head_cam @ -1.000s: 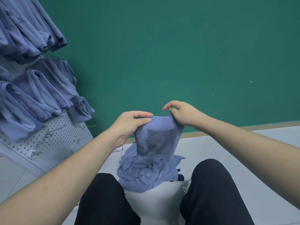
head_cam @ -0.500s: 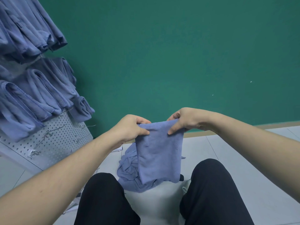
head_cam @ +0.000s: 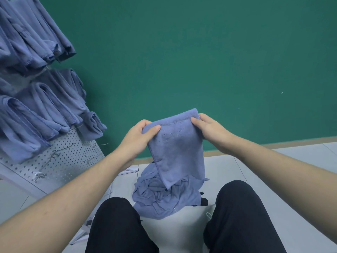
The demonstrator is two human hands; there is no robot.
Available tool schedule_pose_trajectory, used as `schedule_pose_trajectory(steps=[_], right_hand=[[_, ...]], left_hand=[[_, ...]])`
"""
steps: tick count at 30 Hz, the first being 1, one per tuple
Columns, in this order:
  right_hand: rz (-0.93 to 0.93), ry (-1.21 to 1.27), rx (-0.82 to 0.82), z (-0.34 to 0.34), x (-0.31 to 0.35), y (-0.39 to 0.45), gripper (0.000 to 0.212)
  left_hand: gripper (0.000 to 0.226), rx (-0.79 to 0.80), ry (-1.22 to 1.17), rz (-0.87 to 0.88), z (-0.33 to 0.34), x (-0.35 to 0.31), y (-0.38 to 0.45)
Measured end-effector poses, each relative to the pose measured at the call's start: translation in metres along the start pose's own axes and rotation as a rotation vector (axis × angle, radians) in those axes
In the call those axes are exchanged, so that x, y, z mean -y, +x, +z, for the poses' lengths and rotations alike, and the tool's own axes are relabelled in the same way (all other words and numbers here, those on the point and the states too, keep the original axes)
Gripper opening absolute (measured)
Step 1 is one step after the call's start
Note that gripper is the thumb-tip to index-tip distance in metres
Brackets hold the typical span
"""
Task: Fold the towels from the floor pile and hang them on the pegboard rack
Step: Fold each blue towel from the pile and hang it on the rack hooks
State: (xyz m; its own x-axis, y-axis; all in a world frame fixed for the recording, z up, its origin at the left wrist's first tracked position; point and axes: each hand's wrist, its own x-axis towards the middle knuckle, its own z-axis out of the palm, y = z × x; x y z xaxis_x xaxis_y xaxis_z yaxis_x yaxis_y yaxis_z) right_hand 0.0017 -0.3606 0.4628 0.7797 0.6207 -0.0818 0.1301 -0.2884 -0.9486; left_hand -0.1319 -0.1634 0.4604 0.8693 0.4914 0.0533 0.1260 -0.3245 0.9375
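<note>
Blue cloth crowds the far left, where folded towels [head_cam: 36, 114] hang in rows off the pegboard rack [head_cam: 69, 157], its grey perforated panel showing below them with a few bare wire hooks [head_cam: 54, 154] sticking out. Moving in, the left hand [head_cam: 138, 137] comes up from the lower left, thumb on top and fingers curled under, pinching the near left corner of the towel [head_cam: 176, 147] being worked. That towel is folded into a narrow band, held up in the air between both hands, its top edge stretched across and its free end hanging down towards the floor. Directly beneath it, the pile [head_cam: 164, 196] of crumpled blue towels sits on the pale floor tiles [head_cam: 264, 167], between the person's two dark-trousered knees [head_cam: 237, 207], and the hanging end just reaches the top of the heap. Over to the right, the right hand [head_cam: 209, 130] grips the other top corner, fingers wrapped over the edge, knuckles towards the camera. Behind everything stands a plain green wall [head_cam: 200, 52], meeting the floor at a tan skirting strip [head_cam: 291, 143].
</note>
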Motion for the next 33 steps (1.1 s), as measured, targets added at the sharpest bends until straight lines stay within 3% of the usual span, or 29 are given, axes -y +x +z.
schedule_pose_trajectory(steps=[3, 6, 10, 12, 15, 20, 24, 28, 33], right_hand=[[-0.080, -0.114, -0.154, 0.017, 0.001, -0.005, 0.035], [-0.134, -0.063, -0.261, 0.028, 0.003, -0.009, 0.031], [-0.131, 0.019, -0.187, 0.031, 0.003, -0.013, 0.040], [-0.125, -0.026, -0.151, 0.035, -0.001, -0.015, 0.048], [-0.136, -0.073, -0.208, 0.043, -0.010, -0.014, 0.043], [-0.137, -0.110, -0.353, 0.050, -0.018, -0.009, 0.033], [-0.148, -0.238, -0.433, 0.052, -0.017, -0.016, 0.039], [-0.192, -0.287, -0.441, 0.058, -0.014, -0.019, 0.037], [-0.163, -0.187, -0.410, 0.072, -0.010, -0.023, 0.038]], left_hand=[[0.017, -0.088, -0.213, -0.020, 0.013, 0.001, -0.006], [0.016, -0.162, -0.412, -0.103, 0.024, -0.003, -0.011], [0.017, -0.236, -0.655, -0.219, 0.035, -0.002, -0.018], [0.017, -0.323, -0.621, -0.212, 0.041, 0.003, -0.022], [0.018, -0.412, -0.446, -0.093, 0.049, 0.008, -0.026], [0.020, -0.312, -0.429, -0.036, 0.060, 0.012, -0.032], [0.022, -0.413, -0.309, 0.062, 0.063, 0.011, -0.031], [0.026, -0.404, -0.182, 0.159, 0.070, 0.008, -0.031], [0.025, -0.386, -0.172, 0.141, 0.081, 0.003, -0.028]])
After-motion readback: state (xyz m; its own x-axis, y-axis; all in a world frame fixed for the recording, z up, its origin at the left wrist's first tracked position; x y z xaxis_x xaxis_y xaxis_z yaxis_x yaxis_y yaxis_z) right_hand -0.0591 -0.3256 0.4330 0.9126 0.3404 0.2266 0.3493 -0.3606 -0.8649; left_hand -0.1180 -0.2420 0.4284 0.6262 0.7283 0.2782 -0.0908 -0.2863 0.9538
